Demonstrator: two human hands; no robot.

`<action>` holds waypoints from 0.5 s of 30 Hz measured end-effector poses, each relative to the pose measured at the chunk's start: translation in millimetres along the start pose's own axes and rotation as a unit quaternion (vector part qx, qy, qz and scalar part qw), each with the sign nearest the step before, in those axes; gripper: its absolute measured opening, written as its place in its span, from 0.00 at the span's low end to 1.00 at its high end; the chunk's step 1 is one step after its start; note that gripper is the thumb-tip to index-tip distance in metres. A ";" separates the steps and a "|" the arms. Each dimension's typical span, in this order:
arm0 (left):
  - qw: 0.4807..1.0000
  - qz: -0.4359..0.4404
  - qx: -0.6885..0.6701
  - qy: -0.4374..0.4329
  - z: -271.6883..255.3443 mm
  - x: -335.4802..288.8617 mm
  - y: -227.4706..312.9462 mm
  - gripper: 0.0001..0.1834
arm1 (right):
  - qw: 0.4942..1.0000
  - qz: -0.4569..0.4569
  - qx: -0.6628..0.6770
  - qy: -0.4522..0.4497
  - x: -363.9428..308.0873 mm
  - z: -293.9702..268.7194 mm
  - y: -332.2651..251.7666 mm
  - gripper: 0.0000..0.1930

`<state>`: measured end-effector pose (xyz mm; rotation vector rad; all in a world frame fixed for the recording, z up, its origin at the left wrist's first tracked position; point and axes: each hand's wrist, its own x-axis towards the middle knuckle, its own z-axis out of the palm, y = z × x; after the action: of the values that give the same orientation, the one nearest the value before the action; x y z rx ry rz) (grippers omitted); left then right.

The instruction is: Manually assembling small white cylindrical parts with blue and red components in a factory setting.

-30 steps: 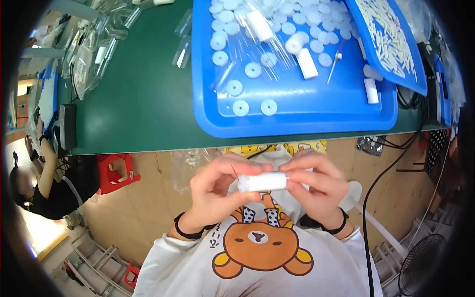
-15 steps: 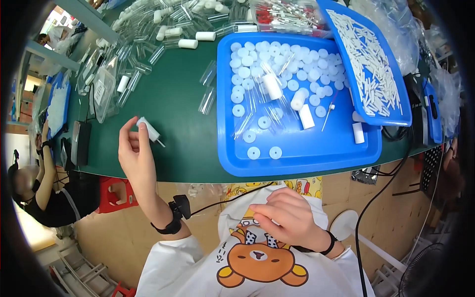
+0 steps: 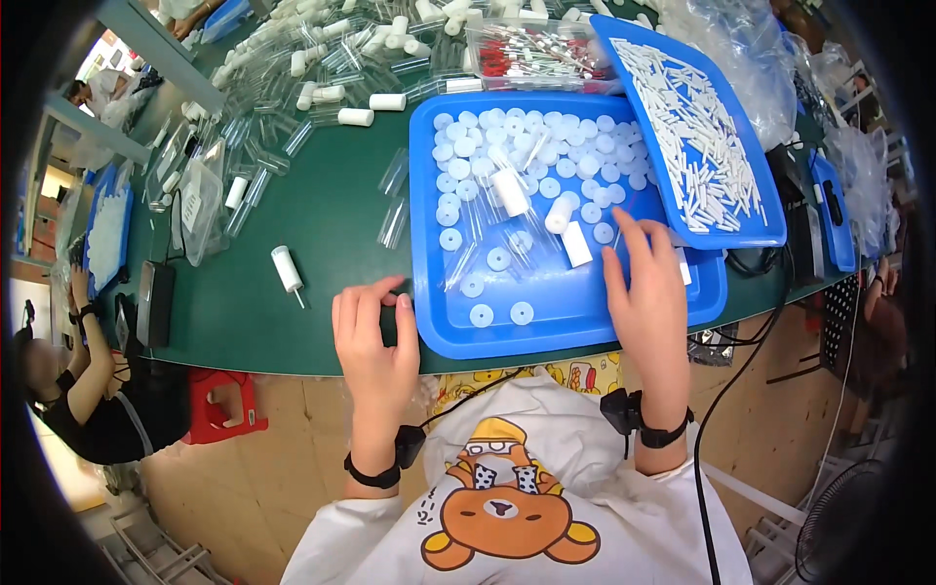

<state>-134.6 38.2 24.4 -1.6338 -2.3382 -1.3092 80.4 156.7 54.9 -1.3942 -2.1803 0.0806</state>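
My left hand (image 3: 375, 336) is at the blue tray's left edge, its fingers bent and apart with nothing in them. To its left, a white cylinder with a thin stem (image 3: 285, 268) lies on the green table. My right hand (image 3: 648, 283) reaches into the large blue tray (image 3: 546, 336), thumb and forefinger apart around a thin stick, mostly hidden. Beside these fingers lie white foam-like cylinders (image 3: 577, 244), one partly covered by the hand. Clear tubes (image 3: 468, 244) and many translucent white discs with centre holes (image 3: 522, 312) are also in this tray.
A tilted blue tray of short white sticks (image 3: 707, 166) overlaps the large tray's right side. Behind stands a clear box of red and white thin parts (image 3: 536, 58). Clear tubes and white cylinders (image 3: 356, 117) are heaped at the back left. A black cable (image 3: 702, 429) hangs at right.
My left hand has let go of the stemmed white cylinder and moved right to the tray. My right hand has risen from my lap into the tray. The view has shifted slightly.
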 end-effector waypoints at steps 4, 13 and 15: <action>1.000 -0.012 -0.009 -0.007 -1.5 0.6 0.1 0.07 | 0.991 0.078 0.107 -0.008 -3.4 9.3 6.8 0.08; 1.000 0.000 -0.004 0.001 -0.9 -1.2 1.0 0.06 | 0.969 0.104 0.195 0.107 -10.0 2.4 1.5 0.05; 1.000 0.007 0.003 0.003 -1.2 -1.8 1.6 0.05 | 0.958 0.129 0.229 0.115 -11.4 -3.2 -0.6 0.06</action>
<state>-133.1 36.2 25.4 -1.6400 -2.3213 -1.3020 85.1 145.9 53.1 -1.3278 -1.6439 0.4657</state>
